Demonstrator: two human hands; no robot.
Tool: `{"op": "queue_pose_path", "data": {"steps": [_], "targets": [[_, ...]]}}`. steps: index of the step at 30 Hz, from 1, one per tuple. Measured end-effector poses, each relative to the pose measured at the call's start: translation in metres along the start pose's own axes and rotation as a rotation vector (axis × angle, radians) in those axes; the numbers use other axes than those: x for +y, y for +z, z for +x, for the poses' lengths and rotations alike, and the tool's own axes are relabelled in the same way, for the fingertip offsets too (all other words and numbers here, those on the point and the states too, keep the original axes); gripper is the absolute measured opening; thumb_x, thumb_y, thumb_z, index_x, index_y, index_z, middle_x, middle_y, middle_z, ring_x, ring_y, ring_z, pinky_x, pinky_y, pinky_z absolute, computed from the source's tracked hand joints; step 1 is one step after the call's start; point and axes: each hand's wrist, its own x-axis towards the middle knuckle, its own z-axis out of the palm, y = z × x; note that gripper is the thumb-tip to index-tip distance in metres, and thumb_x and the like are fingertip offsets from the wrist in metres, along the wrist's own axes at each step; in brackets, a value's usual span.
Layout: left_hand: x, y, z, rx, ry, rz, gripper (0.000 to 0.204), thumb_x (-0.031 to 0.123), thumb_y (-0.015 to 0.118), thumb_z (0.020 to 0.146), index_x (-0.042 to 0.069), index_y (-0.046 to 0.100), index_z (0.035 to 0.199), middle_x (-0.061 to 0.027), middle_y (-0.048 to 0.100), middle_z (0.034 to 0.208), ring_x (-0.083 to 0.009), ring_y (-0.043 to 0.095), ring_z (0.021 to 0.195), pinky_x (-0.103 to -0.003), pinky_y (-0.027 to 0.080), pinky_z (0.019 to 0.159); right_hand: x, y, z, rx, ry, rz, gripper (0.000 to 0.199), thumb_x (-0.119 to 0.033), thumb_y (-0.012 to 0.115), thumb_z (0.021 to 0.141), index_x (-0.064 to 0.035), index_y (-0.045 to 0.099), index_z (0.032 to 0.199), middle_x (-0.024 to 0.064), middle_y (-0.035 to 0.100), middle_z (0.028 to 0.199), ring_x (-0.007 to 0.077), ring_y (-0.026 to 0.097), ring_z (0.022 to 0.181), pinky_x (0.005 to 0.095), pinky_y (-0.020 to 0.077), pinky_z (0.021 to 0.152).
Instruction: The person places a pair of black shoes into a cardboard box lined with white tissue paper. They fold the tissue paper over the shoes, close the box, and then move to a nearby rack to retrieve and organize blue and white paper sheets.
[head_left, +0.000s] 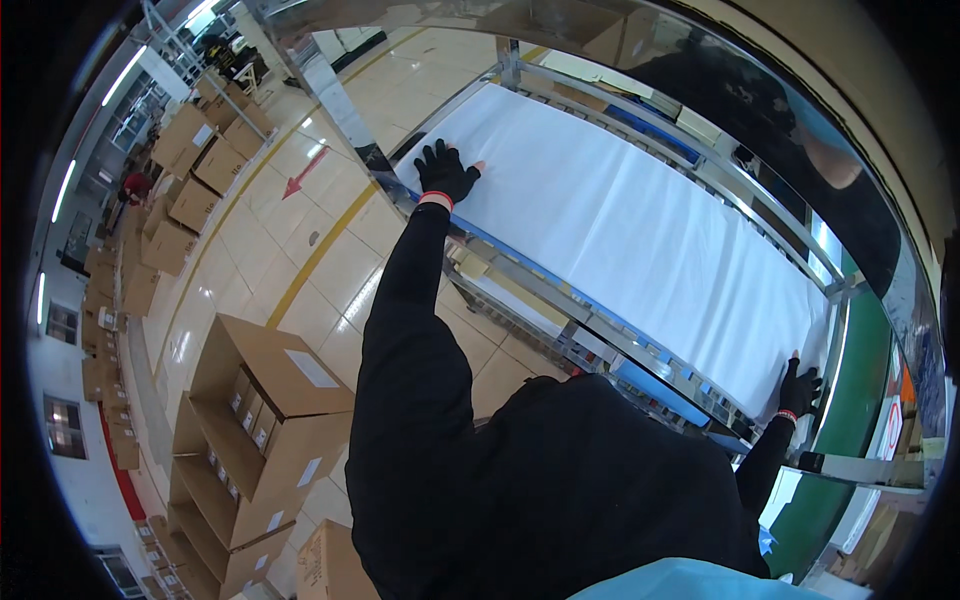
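Note:
A wide white sheet point(620, 240) lies over the top of a metal-framed bench, with soft folds running across it. My left hand point(447, 174), in a black glove with a bare thumb tip, rests with fingers spread on the sheet's left end. At the far right end, my right hand point(798, 387), also in a black glove, lies against the sheet near its corner, fingers apart. A red and pale band circles each wrist. Neither hand grips anything that I can see.
Metal rails point(690, 150) run along the bench's far side, and a shiny metal panel point(860, 110) arches overhead. To the right is a green belt surface point(862, 370). Open cardboard boxes point(270, 430) stand at my lower left; more stacked cartons point(185, 140) line the tiled floor's far left.

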Motion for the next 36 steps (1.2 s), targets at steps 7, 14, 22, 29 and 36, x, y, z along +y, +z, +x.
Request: {"op": "queue_pose_path", "data": {"steps": [7, 14, 22, 29, 36], "targets": [[-0.072, 0.063, 0.044, 0.081, -0.040, 0.125, 0.092, 0.069, 0.037, 0.086, -0.003, 0.032, 0.143, -0.0275, 0.025, 0.149, -0.0423, 0.018, 0.140, -0.052, 0.008, 0.114, 0.017, 0.046, 0.005, 0.448, -0.222, 0.259, 0.077, -0.063, 0.058, 0.080, 0.0001, 0.053, 0.124, 0.0189, 0.055, 0.126, 0.0355, 0.054, 0.114, 0.0431, 0.0453, 0.092], [-0.063, 0.042, 0.064, 0.096, 0.053, 0.224, 0.070, 0.060, 0.043, 0.090, 0.003, 0.048, 0.129, -0.0215, 0.044, 0.136, -0.0436, 0.042, 0.125, -0.060, 0.036, 0.096, 0.009, 0.005, -0.020, 0.345, -0.120, 0.078, 0.075, -0.064, 0.053, 0.081, -0.0108, 0.047, 0.134, 0.0171, 0.037, 0.144, 0.0401, 0.034, 0.131, 0.0611, 0.0267, 0.101], [-0.047, -0.001, 0.047, -0.077, -0.028, 0.191, 0.066, 0.056, 0.042, 0.091, 0.003, 0.045, 0.130, -0.0225, 0.037, 0.143, -0.0409, 0.034, 0.132, -0.061, 0.033, 0.099, -0.001, -0.029, -0.036, 0.120, 0.012, 0.059, 0.084, -0.068, 0.055, 0.076, -0.0130, 0.041, 0.138, 0.0209, 0.032, 0.146, 0.0411, 0.027, 0.134, 0.0696, 0.0173, 0.101], [-0.052, 0.008, 0.039, 0.003, -0.027, 0.188, 0.070, 0.058, 0.036, 0.093, 0.005, 0.038, 0.138, -0.0229, 0.029, 0.148, -0.0429, 0.030, 0.134, -0.060, 0.031, 0.102, -0.069, -0.053, -0.043, 0.330, -0.522, 0.256, 0.074, -0.063, 0.057, 0.078, -0.0082, 0.053, 0.128, 0.0178, 0.034, 0.146, 0.0425, 0.022, 0.138, 0.0717, 0.0079, 0.104], [-0.043, 0.015, 0.040, 0.053, -0.050, 0.233, 0.069, 0.058, 0.031, 0.094, 0.007, 0.037, 0.141, -0.0179, 0.028, 0.150, -0.0423, 0.029, 0.136, -0.059, 0.029, 0.103, -0.053, 0.005, 0.041, 0.050, -0.409, 0.286, 0.080, -0.069, 0.045, 0.083, -0.0110, 0.045, 0.137, 0.0138, 0.024, 0.153, 0.0354, 0.018, 0.142, 0.0673, -0.0016, 0.107]]}}
